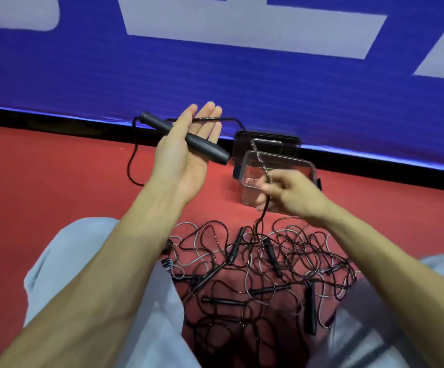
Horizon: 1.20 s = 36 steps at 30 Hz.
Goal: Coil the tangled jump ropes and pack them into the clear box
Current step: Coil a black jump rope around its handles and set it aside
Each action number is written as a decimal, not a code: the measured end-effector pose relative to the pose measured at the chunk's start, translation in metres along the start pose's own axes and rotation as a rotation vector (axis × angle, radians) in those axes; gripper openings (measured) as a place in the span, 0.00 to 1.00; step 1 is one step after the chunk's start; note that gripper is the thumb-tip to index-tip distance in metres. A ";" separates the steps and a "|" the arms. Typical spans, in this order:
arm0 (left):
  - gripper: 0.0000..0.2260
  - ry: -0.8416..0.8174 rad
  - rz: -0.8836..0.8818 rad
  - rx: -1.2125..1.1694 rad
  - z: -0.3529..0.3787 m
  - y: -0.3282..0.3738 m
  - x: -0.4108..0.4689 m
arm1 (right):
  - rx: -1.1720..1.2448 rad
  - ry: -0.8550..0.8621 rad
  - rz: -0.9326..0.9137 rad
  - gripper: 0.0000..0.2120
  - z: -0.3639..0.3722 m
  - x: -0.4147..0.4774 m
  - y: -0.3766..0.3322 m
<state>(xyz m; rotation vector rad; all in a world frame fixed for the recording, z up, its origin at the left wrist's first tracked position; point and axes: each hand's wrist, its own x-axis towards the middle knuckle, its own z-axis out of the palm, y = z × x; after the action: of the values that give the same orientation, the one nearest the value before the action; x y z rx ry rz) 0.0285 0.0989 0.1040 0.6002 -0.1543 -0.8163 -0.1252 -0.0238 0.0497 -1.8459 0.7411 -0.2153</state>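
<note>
My left hand is raised palm up with straight fingers. A black jump rope handle lies across the palm, pinned under the thumb. Its black cord loops down to the left and also runs behind the fingers toward the right. My right hand pinches that cord in front of the clear box, which stands on the red floor and looks empty. The cord drops from the right hand into a tangled pile of jump ropes with several black handles, lying between my knees.
The box's dark lid lies just behind the box against the foot of a blue banner wall. My legs in light grey trousers flank the pile. Red floor stretches to the left.
</note>
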 end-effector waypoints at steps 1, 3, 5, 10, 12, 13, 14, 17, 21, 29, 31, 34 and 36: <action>0.06 0.025 0.000 0.055 -0.002 -0.002 0.002 | 0.158 0.060 0.014 0.05 -0.004 -0.001 -0.006; 0.09 0.048 -0.029 0.193 -0.004 -0.010 0.003 | 0.382 0.143 0.012 0.06 -0.012 -0.004 -0.017; 0.13 0.024 -0.081 0.374 -0.005 -0.020 0.000 | 0.569 0.164 0.012 0.07 -0.019 -0.006 -0.028; 0.12 -0.186 -0.163 0.892 -0.003 -0.053 -0.019 | 0.965 0.144 -0.023 0.10 -0.031 -0.011 -0.043; 0.12 -0.251 -0.145 1.048 -0.005 -0.065 -0.023 | 1.054 0.142 -0.053 0.10 -0.037 -0.014 -0.047; 0.12 -0.274 -0.147 1.098 -0.005 -0.070 -0.024 | 1.100 0.149 -0.064 0.09 -0.042 -0.016 -0.048; 0.11 -0.298 -0.156 1.140 -0.006 -0.073 -0.025 | 1.147 0.164 -0.072 0.09 -0.046 -0.017 -0.048; 0.06 -0.383 -0.178 1.262 -0.010 -0.080 -0.028 | 1.271 0.225 -0.108 0.07 -0.055 -0.017 -0.046; 0.06 -0.291 -0.024 1.278 -0.008 -0.092 -0.032 | 1.214 0.285 -0.090 0.09 -0.062 -0.016 -0.041; 0.05 -0.117 -0.004 0.675 0.009 -0.068 -0.030 | 0.594 0.122 0.018 0.23 -0.045 -0.014 -0.032; 0.06 -0.098 -0.031 0.494 0.012 -0.057 -0.027 | 0.437 0.015 -0.012 0.20 -0.035 -0.011 -0.031; 0.08 -0.084 -0.054 0.201 0.014 -0.040 -0.023 | 0.420 -0.147 -0.051 0.13 -0.020 -0.010 -0.028; 0.08 -0.063 -0.038 0.073 0.013 -0.028 -0.019 | 0.395 -0.240 -0.026 0.12 -0.013 -0.010 -0.027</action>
<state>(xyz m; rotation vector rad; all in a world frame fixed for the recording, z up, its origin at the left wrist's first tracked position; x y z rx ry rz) -0.0069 0.0923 0.1010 0.6474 -0.2316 -0.8701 -0.1292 -0.0219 0.0807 -1.4739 0.4686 -0.1416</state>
